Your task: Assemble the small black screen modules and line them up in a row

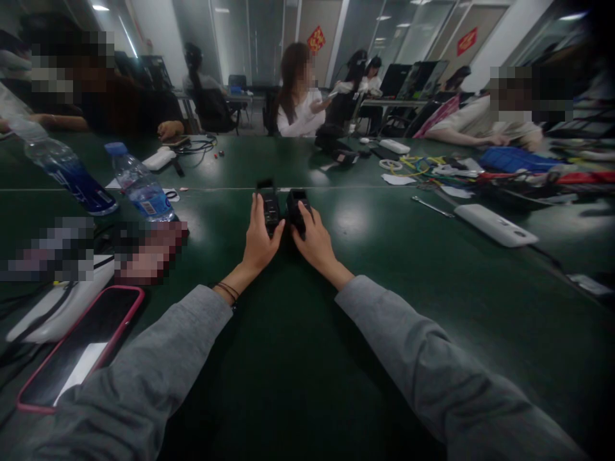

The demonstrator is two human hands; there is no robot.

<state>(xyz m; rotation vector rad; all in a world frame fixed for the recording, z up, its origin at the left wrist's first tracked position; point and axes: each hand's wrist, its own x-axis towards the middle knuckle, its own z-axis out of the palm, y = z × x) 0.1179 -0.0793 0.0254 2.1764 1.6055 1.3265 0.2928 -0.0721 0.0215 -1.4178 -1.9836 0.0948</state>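
Both arms in grey sleeves reach forward over the dark green table (283, 358). My left hand (259, 242) is closed around a small black box-like device (270, 208), with fingers on its left side and thumb at its near right corner. A dark flap or part sticks up at the device's far end. Close beside it, a second black box-like device (295, 202) is in my right hand (316, 243), with fingers over its right side. A narrow gap separates the two devices. Their exact kind is hard to make out in the dim light.
Left stand two plastic bottles, one larger (77, 173) and one blue-capped (144, 189), near a pink-cased phone (81, 349). Right lie a white power strip (494, 225), a wrench (432, 207), tangled cables (423, 165) and a blue bundle (519, 160). Several people sit beyond.
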